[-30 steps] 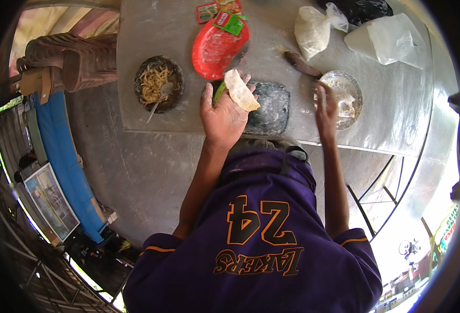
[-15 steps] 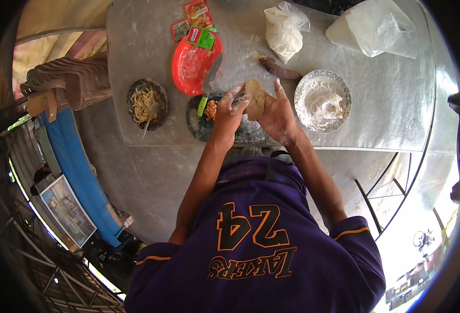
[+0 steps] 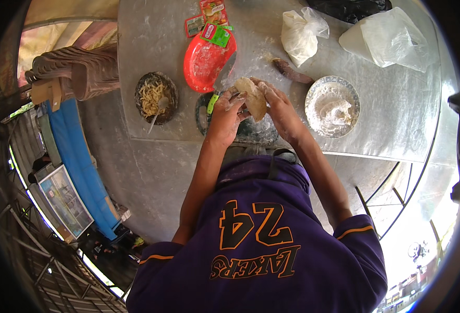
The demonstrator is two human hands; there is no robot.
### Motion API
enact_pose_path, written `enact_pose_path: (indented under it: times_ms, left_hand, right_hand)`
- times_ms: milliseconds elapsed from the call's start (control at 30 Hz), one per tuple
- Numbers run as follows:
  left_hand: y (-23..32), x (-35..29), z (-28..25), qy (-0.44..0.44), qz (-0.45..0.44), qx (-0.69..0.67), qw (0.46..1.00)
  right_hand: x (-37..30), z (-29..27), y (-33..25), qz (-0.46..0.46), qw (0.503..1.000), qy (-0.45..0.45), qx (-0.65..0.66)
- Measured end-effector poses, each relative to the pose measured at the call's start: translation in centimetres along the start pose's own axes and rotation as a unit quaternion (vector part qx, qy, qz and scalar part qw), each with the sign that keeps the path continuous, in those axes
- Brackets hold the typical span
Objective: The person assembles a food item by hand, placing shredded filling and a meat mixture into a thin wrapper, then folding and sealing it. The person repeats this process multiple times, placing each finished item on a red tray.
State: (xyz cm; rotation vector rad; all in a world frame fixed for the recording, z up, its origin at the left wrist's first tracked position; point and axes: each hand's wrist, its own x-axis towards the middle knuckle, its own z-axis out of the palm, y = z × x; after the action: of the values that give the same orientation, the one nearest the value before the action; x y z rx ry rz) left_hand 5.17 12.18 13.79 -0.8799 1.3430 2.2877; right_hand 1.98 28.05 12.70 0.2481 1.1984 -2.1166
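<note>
Between both hands, above a dark green board [image 3: 264, 134], is a flat, floury piece of dough [image 3: 255, 100]. My left hand [image 3: 226, 115] grips its left edge, thumb and fingers dusted white. My right hand [image 3: 279, 107] is closed along its right side, fingers at the upper edge. Just left of my left hand lies a knife with a green handle [image 3: 212, 103], its blade resting toward a red plate [image 3: 204, 68]. A patterned plate [image 3: 309, 96] of white flour [image 3: 334, 115] stands to the right of my right hand. My left hand hides part of the board.
On the left stands a dark bowl [image 3: 140, 108] of pale strips with a spoon [image 3: 157, 112]. Sachets [image 3: 215, 34] overlap the red plate. Farther back lie an elongated purplish-brown object [image 3: 292, 71], a tied bag of white powder [image 3: 300, 39], a larger clear bag [image 3: 384, 39] and black plastic [image 3: 347, 8].
The dough has tilted between my hands, its upper edge now leaning left. My right hand's fingers have closed up along it. The whole table view has shifted slightly rightward.
</note>
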Motion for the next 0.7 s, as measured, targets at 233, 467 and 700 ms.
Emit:
enact_pose_path:
  times_ms: [233,467,700]
  left_hand:
    - [1.2,-0.9,-1.0,0.047,0.05,0.063,0.996]
    - [3.7,-2.5,-3.3,0.008,0.114,0.104,0.988]
    - [5.1,-3.2,-8.9,-0.043,0.148,0.09,0.984]
  right_hand:
    - [-1.6,1.4,-0.2,-0.257,0.86,0.178,-0.404]
    - [-1.1,5.9,0.9,-0.363,0.758,0.174,-0.514]
    - [0.0,11.7,2.7,-0.359,0.698,0.159,-0.598]
